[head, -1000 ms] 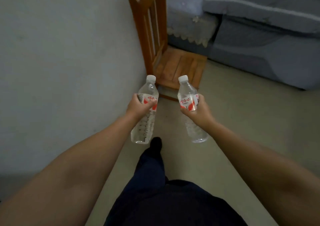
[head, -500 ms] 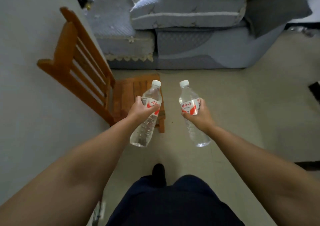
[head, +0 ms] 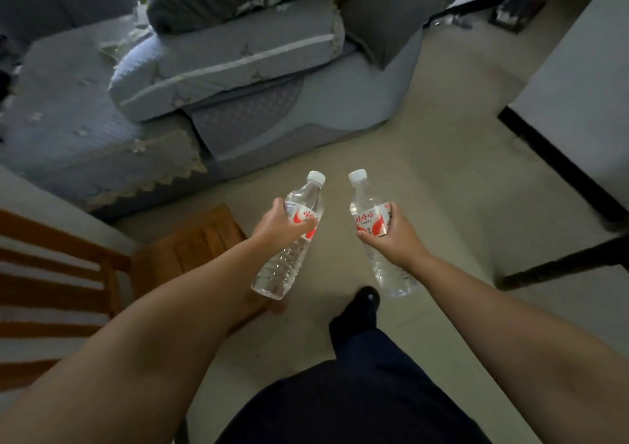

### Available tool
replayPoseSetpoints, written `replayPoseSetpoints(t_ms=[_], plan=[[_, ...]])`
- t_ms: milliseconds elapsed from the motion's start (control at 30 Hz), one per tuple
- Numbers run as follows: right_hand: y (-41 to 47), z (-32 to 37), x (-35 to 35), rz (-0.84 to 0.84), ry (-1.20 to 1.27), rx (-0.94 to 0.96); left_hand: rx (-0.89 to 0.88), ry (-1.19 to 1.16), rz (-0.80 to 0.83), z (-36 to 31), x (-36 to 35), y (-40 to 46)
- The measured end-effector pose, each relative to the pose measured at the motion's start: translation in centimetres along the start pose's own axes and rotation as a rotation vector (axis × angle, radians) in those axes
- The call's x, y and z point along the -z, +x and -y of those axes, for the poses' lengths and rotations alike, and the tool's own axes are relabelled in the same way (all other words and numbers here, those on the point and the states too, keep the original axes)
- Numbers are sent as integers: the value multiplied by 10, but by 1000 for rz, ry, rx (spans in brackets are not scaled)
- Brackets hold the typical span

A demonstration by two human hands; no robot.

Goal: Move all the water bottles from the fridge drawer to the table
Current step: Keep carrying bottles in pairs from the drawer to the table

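Observation:
I carry two clear water bottles with white caps and red-and-white labels, held out in front of me above the floor. My left hand [head: 277,225] grips the left bottle [head: 289,259] around its label, the bottle tilted with its cap pointing up and right. My right hand [head: 396,236] grips the right bottle [head: 369,205] at its label, cap tilted up and left. The two bottles are apart, a hand's width between them. A white table surface [head: 585,79] with a dark edge shows at the right. The fridge drawer is out of view.
A grey sofa [head: 238,79] with cushions fills the far left and centre. A wooden chair [head: 190,249] stands at my left against a white wall. A dark table leg [head: 561,263] crosses the right. My dark trouser leg and shoe [head: 366,299] step forward on the beige floor.
My view has swung right and I have walked on: the chair slid to the left edge, the sofa came closer, and the table appeared at the right. Both hands keep their bottles.

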State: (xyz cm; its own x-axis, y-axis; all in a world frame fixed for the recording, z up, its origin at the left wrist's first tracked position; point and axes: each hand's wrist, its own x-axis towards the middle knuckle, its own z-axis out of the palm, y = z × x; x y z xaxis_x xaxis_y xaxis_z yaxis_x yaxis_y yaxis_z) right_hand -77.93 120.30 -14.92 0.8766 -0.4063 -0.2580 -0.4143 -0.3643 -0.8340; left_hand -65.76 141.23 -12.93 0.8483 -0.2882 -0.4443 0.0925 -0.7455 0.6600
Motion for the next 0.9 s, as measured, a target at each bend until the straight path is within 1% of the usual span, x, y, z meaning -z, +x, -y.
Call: replayPoseSetpoints(t_ms=[133, 300, 567, 700, 767, 900], plan=[[66, -14, 59, -72, 17, -37, -40, 93, 46, -73, -24, 69], [122, -28, 125, -137, 30, -56, -96, 160, 84, -150, -52, 129], [160, -82, 226, -420, 127, -220, -259, 291, 228, -284, -128, 204], [170, -112, 268, -533, 201, -325, -359, 299, 358, -341, -180, 237], [177, -125, 286, -571, 240, -354, -390, 259, 412, -365, -205, 253], [210, -151, 337, -672, 225, -436, -468, 228, 497, -428, -263, 294]])
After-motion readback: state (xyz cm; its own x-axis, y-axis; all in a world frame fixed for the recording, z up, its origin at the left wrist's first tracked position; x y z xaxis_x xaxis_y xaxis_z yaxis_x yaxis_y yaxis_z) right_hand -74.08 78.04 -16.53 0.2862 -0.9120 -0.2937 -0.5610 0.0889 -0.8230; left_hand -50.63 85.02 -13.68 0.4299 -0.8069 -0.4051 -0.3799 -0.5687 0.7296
